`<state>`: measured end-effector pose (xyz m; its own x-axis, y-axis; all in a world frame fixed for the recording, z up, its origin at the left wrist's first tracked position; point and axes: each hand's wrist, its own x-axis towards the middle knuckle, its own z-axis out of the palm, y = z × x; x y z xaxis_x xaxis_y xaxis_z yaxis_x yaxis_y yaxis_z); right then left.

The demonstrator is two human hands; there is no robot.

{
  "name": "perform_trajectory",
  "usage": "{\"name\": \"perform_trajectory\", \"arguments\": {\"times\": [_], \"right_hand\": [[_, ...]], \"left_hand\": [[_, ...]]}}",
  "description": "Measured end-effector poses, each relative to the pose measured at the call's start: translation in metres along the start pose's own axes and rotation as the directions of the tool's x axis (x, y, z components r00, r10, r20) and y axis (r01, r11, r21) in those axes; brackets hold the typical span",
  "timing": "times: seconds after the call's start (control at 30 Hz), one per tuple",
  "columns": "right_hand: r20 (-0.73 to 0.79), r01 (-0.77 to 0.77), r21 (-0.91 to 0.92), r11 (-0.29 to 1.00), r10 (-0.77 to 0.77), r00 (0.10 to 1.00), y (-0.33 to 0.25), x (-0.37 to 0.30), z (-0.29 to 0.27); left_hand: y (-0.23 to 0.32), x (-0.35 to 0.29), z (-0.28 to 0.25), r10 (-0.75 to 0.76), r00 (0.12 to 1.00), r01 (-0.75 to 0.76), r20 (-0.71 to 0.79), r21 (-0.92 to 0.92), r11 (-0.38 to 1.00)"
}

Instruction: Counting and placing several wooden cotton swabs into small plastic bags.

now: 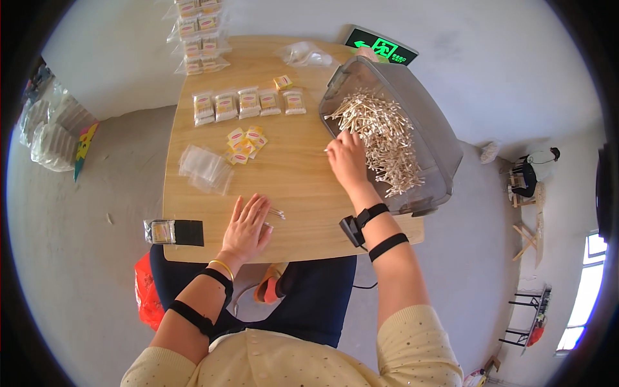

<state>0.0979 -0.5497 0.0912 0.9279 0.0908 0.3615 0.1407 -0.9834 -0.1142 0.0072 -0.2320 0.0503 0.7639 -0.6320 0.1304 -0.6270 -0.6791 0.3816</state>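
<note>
My left hand (247, 226) lies on the table's near part, its fingers stretched out. A few cotton swabs (277, 213) poke out beside its fingers, and another white tip shows by the thumb; how much lies under the palm is hidden. My right hand (348, 160) is at the near-left rim of a grey plastic bin (429, 132), fingers closed. A white swab tip shows at its fingertips; how many swabs it holds I cannot tell. Inside the bin is a big heap of loose cotton swabs (387, 138).
On the wooden table (303, 187) lie clear plastic bags (206, 169), yellow-and-white cards (246, 144) and a row of swab packs (249, 103). A small yellow box (282, 82) sits behind them. One pack on a black pad (180, 232) overhangs the left edge. More bagged packs (198, 39) stand far left.
</note>
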Motion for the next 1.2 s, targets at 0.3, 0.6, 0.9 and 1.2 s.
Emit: {"name": "perform_trajectory", "arguments": {"times": [0.3, 0.6, 0.9, 1.2], "right_hand": [[0.224, -0.196, 0.472, 0.860, 0.098, 0.970, -0.054, -0.023, 0.045], [0.473, -0.482, 0.874, -0.057, 0.323, 0.820, -0.023, -0.025, 0.038], [0.523, -0.561, 0.827, -0.043, 0.426, 0.738, -0.027, -0.032, 0.016], [-0.119, -0.248, 0.474, 0.845, 0.340, 0.933, -0.081, -0.050, 0.046]], "left_hand": [[0.001, 0.002, 0.001, 0.022, 0.999, -0.024, -0.043, -0.040, 0.999], [0.000, 0.003, 0.003, 0.025, 0.999, -0.026, -0.047, -0.034, 0.999], [0.001, 0.004, 0.003, 0.038, 0.997, -0.041, -0.062, -0.056, 0.998], [0.000, 0.003, 0.006, 0.033, 0.997, -0.038, -0.068, -0.072, 0.997]]}}
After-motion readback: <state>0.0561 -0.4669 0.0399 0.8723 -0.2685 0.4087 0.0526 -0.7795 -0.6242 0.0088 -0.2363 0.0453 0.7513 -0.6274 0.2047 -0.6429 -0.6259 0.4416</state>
